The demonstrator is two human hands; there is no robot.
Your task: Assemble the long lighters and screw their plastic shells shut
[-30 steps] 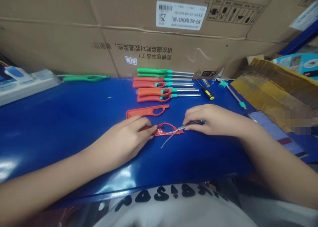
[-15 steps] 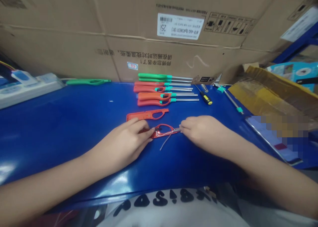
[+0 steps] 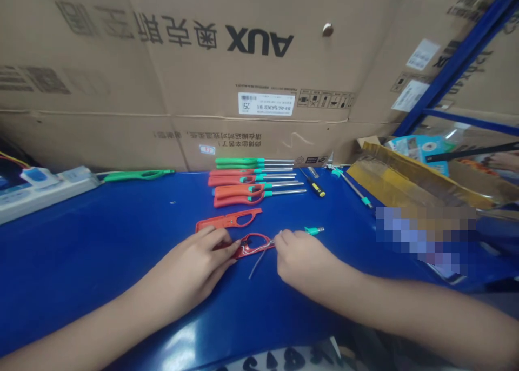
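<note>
My left hand (image 3: 208,254) pinches the handle end of an open red lighter casing (image 3: 240,253), whose loop and inner white wire show. A thin clear tube (image 3: 256,265) hangs from it toward me. At the casing's front end, my right hand (image 3: 302,252) is closed with fingertips on the small metal tip (image 3: 271,243). Just past my right knuckles a teal piece with a metal end (image 3: 314,230) shows; whether it touches the hand I cannot tell. The other red casing half (image 3: 231,219) lies just behind my left hand.
Several red and green long-nosed lighters (image 3: 239,192) lie in a row behind. A yellow-black screwdriver (image 3: 317,188) and a metal tube with teal collar (image 3: 357,187) lie to their right. A power strip (image 3: 77,181), green casing (image 3: 138,175) and cardboard (image 3: 162,106) border the table.
The view has tilted up, so everything sits lower in the picture. My right fingers have moved slightly closer to the casing, and the teal piece now shows behind them. My left hand keeps its hold.
</note>
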